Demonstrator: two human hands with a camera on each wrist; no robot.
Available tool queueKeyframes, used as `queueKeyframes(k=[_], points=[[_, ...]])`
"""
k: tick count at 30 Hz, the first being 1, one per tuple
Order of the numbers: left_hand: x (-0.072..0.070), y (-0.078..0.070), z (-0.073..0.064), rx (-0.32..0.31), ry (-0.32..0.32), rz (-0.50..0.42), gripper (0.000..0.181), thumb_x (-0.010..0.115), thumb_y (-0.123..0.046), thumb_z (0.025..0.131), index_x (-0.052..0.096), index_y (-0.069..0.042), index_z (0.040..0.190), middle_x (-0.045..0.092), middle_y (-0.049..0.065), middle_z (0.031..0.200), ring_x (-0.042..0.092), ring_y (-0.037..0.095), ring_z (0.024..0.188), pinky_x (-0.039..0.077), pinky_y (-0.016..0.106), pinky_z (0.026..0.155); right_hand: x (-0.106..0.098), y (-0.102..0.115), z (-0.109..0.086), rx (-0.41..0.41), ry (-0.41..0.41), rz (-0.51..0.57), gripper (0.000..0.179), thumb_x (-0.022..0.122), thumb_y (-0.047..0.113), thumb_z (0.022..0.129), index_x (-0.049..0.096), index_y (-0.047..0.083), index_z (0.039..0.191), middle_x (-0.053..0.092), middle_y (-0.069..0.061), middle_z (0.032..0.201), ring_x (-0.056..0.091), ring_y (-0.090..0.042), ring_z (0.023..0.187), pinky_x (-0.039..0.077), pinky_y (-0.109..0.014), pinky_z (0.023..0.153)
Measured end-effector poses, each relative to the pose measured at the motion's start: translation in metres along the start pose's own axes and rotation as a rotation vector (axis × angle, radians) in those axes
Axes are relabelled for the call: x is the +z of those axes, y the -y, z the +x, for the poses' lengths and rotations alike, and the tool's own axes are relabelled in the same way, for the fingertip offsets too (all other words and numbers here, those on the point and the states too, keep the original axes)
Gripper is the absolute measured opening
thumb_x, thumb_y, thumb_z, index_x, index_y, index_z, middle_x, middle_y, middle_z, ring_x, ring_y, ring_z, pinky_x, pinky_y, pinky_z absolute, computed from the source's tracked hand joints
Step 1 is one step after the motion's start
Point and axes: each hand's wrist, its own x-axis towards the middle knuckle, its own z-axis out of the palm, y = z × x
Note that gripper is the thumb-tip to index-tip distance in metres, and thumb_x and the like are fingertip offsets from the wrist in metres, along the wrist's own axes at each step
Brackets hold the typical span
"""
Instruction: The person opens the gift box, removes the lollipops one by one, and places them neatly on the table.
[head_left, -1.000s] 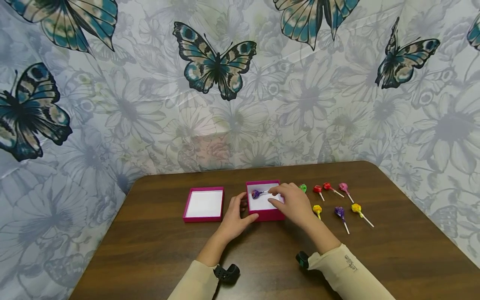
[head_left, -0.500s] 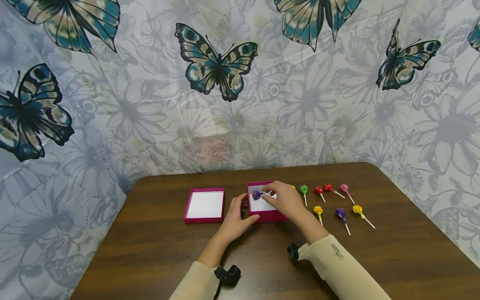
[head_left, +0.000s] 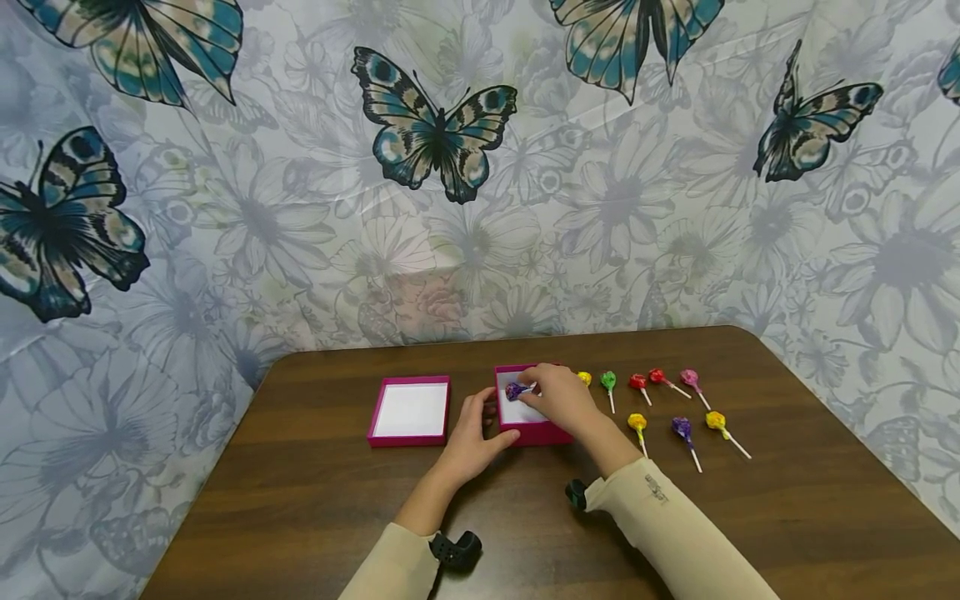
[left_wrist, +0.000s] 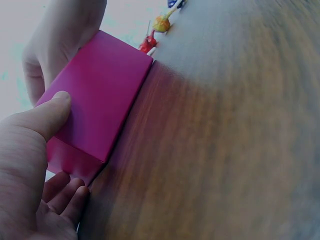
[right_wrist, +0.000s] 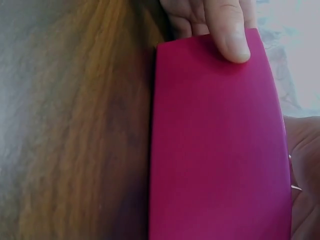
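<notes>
A magenta box with a white inside stands on the wooden table. My left hand grips its near left corner; in the left wrist view the thumb presses the front wall and the other fingers lie round the side. Over the box, my right hand reaches inside, finger and thumb pinching a purple lollipop by its stick. The stick is mostly hidden by the fingers. In the right wrist view the box's wall covers most of the right hand's fingers.
Left of the box lies a matching shallow lid, white inside up. To the right are several loose lollipops, among them a green one, a purple one and a yellow one. A butterfly-patterned cloth hangs behind the table.
My right hand has moved left, further over the box, and its fingers have closed in on the purple lollipop. The left hand stays on the box corner.
</notes>
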Motion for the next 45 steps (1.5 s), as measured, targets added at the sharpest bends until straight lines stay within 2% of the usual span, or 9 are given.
queueKeyframes(k=[8, 14, 23, 31, 38, 45], points=[[0.001, 0.001, 0.0, 0.013, -0.002, -0.002, 0.077, 0.074, -0.033, 0.09, 0.032, -0.009, 0.151, 0.044, 0.015, 0.137, 0.052, 0.028, 0.126, 0.048, 0.045, 0.107, 0.008, 0.006, 0.01, 0.049, 0.07, -0.012, 0.036, 0.078, 0.021, 0.087, 0.072, 0.005, 0.119, 0.074, -0.011, 0.115, 0.069, -0.028, 0.109, 0.056, -0.046, 0.096], [0.002, 0.003, 0.0, 0.019, -0.003, -0.006, 0.077, 0.074, -0.031, 0.09, 0.032, -0.009, 0.151, 0.044, 0.015, 0.137, 0.051, 0.027, 0.126, 0.049, 0.045, 0.107, 0.012, 0.009, 0.014, 0.086, 0.074, -0.041, 0.036, 0.078, 0.021, 0.086, 0.072, 0.004, 0.118, 0.074, -0.012, 0.116, 0.068, -0.03, 0.112, 0.054, -0.047, 0.099], [0.001, 0.004, 0.0, 0.026, 0.004, -0.004, 0.077, 0.074, -0.031, 0.09, 0.032, -0.008, 0.151, 0.043, 0.015, 0.138, 0.051, 0.028, 0.126, 0.048, 0.045, 0.107, 0.018, 0.009, 0.022, 0.115, 0.087, -0.032, 0.031, 0.079, 0.021, 0.085, 0.073, 0.004, 0.11, 0.075, -0.011, 0.106, 0.068, -0.028, 0.1, 0.055, -0.045, 0.094], [0.0, 0.002, 0.0, 0.02, 0.009, -0.004, 0.077, 0.074, -0.032, 0.09, 0.032, -0.009, 0.15, 0.043, 0.016, 0.139, 0.051, 0.029, 0.127, 0.048, 0.045, 0.108, 0.022, 0.007, 0.027, 0.157, 0.114, 0.009, 0.03, 0.078, 0.02, 0.086, 0.074, 0.005, 0.112, 0.075, -0.01, 0.107, 0.067, -0.028, 0.104, 0.054, -0.045, 0.097], [-0.001, 0.001, 0.0, 0.016, 0.01, -0.004, 0.077, 0.074, -0.032, 0.09, 0.032, -0.009, 0.151, 0.043, 0.015, 0.14, 0.051, 0.029, 0.127, 0.048, 0.045, 0.109, 0.024, 0.008, 0.025, 0.125, 0.123, 0.02, 0.023, 0.077, 0.017, 0.087, 0.076, 0.007, 0.107, 0.076, -0.009, 0.096, 0.068, -0.024, 0.091, 0.057, -0.041, 0.087], [-0.002, 0.002, 0.0, 0.021, 0.01, 0.0, 0.077, 0.074, -0.032, 0.09, 0.032, -0.009, 0.151, 0.043, 0.015, 0.139, 0.052, 0.029, 0.126, 0.048, 0.045, 0.109, 0.025, 0.008, 0.024, 0.099, 0.131, 0.03, 0.015, 0.077, 0.015, 0.086, 0.078, 0.008, 0.099, 0.077, -0.007, 0.097, 0.069, -0.025, 0.094, 0.056, -0.042, 0.089]])
